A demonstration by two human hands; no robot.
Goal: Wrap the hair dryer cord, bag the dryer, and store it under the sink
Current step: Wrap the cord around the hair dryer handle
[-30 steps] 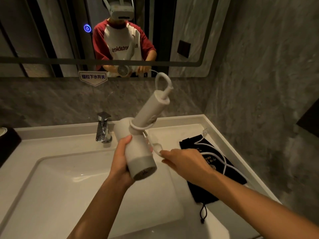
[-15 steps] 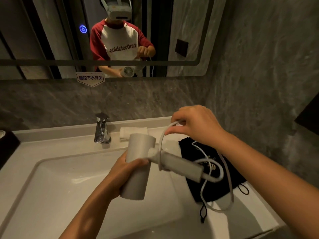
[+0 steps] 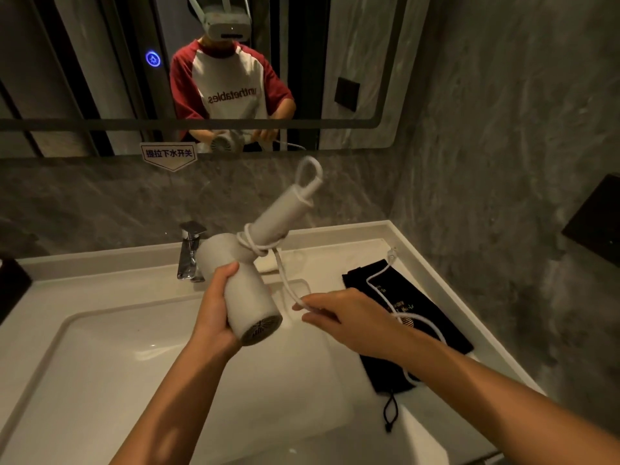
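My left hand (image 3: 214, 308) grips the barrel of the white hair dryer (image 3: 248, 297) above the sink basin, grille end toward me and handle pointing up and away. The white cord (image 3: 285, 280) is looped twice around the base of the handle and runs down to my right hand (image 3: 339, 317), which pinches it just right of the dryer. The rest of the cord trails over the black drawstring bag (image 3: 426, 327) lying flat on the counter at right, with the plug (image 3: 392, 253) near the back edge.
A white sink basin (image 3: 100, 364) fills the lower left. A chrome faucet (image 3: 189, 251) stands behind the dryer. A dark object (image 3: 11, 286) sits at the far left edge. The mirror above reflects a person. A grey stone wall closes the right side.
The dryer has swung back so its handle points up again. My right hand has come down from above the handle to beside the barrel, leaving a second cord loop on the handle.
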